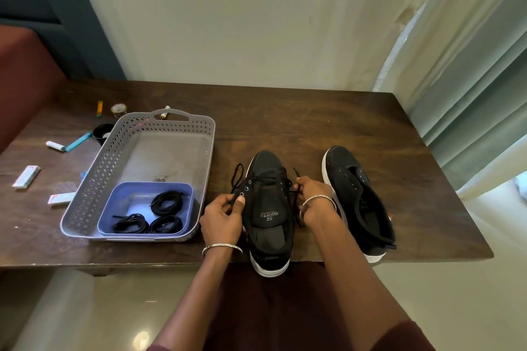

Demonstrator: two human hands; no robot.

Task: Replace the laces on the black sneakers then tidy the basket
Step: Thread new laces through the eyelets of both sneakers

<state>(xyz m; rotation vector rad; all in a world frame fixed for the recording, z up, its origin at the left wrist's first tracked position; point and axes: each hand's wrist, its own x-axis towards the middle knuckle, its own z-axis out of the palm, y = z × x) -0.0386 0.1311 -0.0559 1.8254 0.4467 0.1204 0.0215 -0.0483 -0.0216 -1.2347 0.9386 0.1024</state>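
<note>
The person is threading a lace [268, 177] through the first black sneaker [268, 208], which is standing just right of the grey basket [94, 179] with its heel overhanging the table [313, 122] edge. The left hand [224, 216] is pinching one lace end between thumb and fingers at an eyelet on the basket side. The right hand [315, 194] is curling round the other end on the far side. The second sneaker [358, 199] is lying farther right of the basket, its eyelets bare.

This step likely calls for drawing both ends to equal length and keeping the tongue flat. It also needs even tension on both sides, so the shoe is not sliding off the edge.

Black lace on black fabric is making the number of threaded rows hard to count. The right fingertips are facing away, hiding the exact pinch. Inside the basket, a blue tub [125, 196] is holding three coiled laces [166, 202]; whether they are old or new cannot be told. Small objects left of the basket are too small to identify.
</note>
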